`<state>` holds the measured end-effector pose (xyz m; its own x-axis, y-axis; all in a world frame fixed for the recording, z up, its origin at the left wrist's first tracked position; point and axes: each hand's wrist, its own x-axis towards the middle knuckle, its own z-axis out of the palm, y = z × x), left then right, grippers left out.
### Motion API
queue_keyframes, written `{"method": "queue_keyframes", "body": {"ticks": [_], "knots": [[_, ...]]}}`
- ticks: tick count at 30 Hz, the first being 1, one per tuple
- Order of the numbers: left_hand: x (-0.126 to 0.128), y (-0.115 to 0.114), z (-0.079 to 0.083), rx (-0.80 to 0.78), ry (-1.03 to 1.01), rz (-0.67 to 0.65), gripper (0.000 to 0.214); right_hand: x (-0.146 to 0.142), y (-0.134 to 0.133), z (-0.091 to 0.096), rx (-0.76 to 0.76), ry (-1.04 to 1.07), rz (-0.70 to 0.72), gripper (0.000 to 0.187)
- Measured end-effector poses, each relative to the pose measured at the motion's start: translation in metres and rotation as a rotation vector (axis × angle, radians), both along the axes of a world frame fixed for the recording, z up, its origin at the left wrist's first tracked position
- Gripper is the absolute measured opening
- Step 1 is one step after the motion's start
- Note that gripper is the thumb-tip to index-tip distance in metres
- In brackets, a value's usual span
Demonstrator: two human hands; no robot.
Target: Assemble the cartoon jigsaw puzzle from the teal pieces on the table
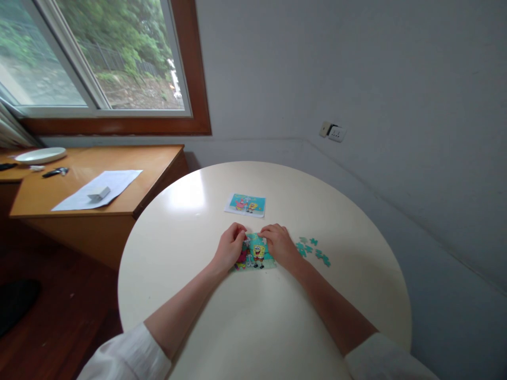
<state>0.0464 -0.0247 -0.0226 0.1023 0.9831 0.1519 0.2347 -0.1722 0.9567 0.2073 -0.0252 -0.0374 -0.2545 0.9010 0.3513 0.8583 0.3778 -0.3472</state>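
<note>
The left hand curls at the upper left edge of the jigsaw puzzle, thumb against it; whether it pinches the edge cannot be told. The right hand lies palm down over the upper right edge, fingertips touching there; whether they grasp a piece is hidden.

The puzzle lies flat on the table, between the hands. It looks light and thin, stiff within each piece but likely weak along the seams, so lifting by one corner could split it; flat fingers on opposite edges seem the safer hold. Loose pieces lie just right of the right hand and should suit a fingertip pinch. A picture card lies beyond both hands.

The one container-like thing is a shallow plate on the desk, far to the left hand's left; its inside is unreadable.
</note>
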Motion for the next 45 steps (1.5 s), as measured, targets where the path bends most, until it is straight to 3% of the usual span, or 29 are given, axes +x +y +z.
{"method": "queue_keyframes", "body": {"ticks": [14,22,33,45], "knots": [[-0.001,0.001,-0.002,0.007,0.013,-0.008,0.011,-0.001,-0.004,0.003,0.026,-0.027,0.012,0.029],[-0.001,0.000,-0.001,-0.010,0.008,-0.001,0.011,0.004,-0.006,0.008,0.151,0.085,-0.016,0.040],[-0.002,0.002,-0.002,0.003,-0.035,0.010,0.010,0.003,-0.005,0.002,0.064,0.014,0.008,0.032],[-0.020,0.012,0.014,0.054,-0.213,0.179,0.012,0.026,-0.001,0.003,0.123,0.097,-0.135,0.039]]}}
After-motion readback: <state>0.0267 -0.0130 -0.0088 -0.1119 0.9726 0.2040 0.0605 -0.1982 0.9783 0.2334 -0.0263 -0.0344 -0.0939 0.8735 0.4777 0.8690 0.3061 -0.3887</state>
